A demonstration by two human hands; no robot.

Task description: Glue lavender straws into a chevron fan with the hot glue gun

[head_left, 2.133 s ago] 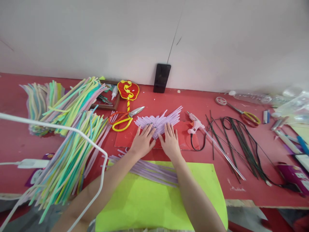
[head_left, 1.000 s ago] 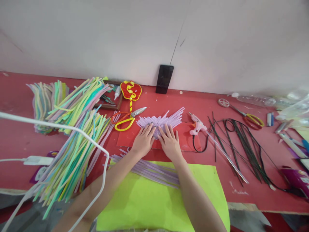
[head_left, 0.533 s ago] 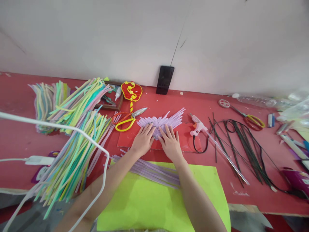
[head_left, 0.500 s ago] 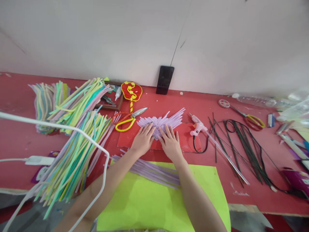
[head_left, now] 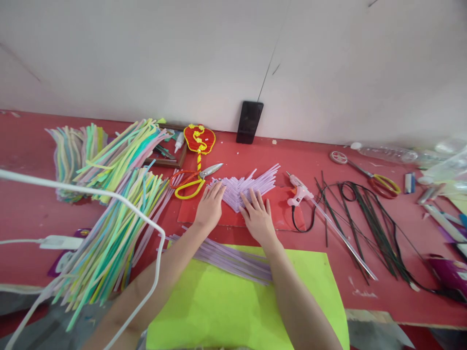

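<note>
Left hand [head_left: 209, 208] and right hand [head_left: 259, 217] rest flat, unclenched, probably aligning V-shaped lilac pipe-cleaner mat [head_left: 235, 191] inward of red tabletop [head_left: 306, 158] front edge

The person's left grip [head_left: 209, 206] hides the left end of the lilac strips [head_left: 230, 194]; its fingers' undersides cannot be seen. The right grip [head_left: 258, 214] covers some of the strips' right half. Pastel strips [head_left: 109, 238] partly hide the far tray [head_left: 170, 163] and a purple packet [head_left: 60, 265] at left. A white cable [head_left: 62, 185] leaves by the left edge. At right, clear plastic [head_left: 454, 167] and a blurred purple pouch [head_left: 448, 272] are cut off, the pouch's print unreadable. A pale speck [head_left: 274, 142] is too small to identify.
</note>
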